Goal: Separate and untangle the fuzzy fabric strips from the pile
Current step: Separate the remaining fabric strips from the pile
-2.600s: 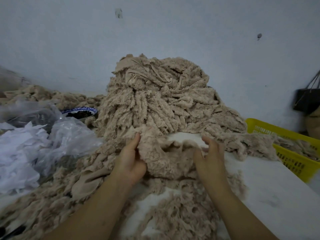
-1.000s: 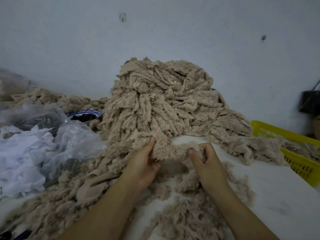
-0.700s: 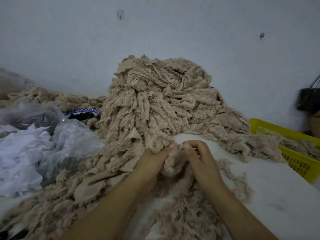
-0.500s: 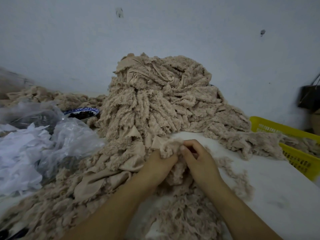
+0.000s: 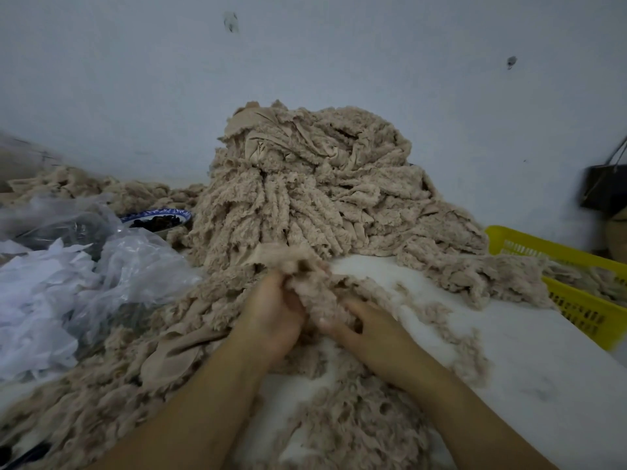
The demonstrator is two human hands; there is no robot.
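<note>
A tall pile of beige fuzzy fabric strips (image 5: 305, 184) rises against the wall at the centre of the white table (image 5: 529, 361). At its foot my left hand (image 5: 271, 313) and my right hand (image 5: 359, 323) sit close together, both closed on one bunched fuzzy strip (image 5: 315, 293) that runs up between them towards the pile. The strip hides my fingertips and is motion-blurred at its top. More loose strips (image 5: 346, 432) lie spread on the table under and in front of my forearms.
Crumpled clear plastic bags and white scraps (image 5: 68, 286) fill the left side. A blue-patterned bowl (image 5: 159, 220) with dark contents sits behind them. A yellow slotted basket (image 5: 576, 293) holding strips stands at the right table edge, with a dark bag (image 5: 604, 188) hanging beyond it.
My hands, earlier apart and stretching a strip between them, have come together. They have pulled slightly towards me while bunching the strip between them.
</note>
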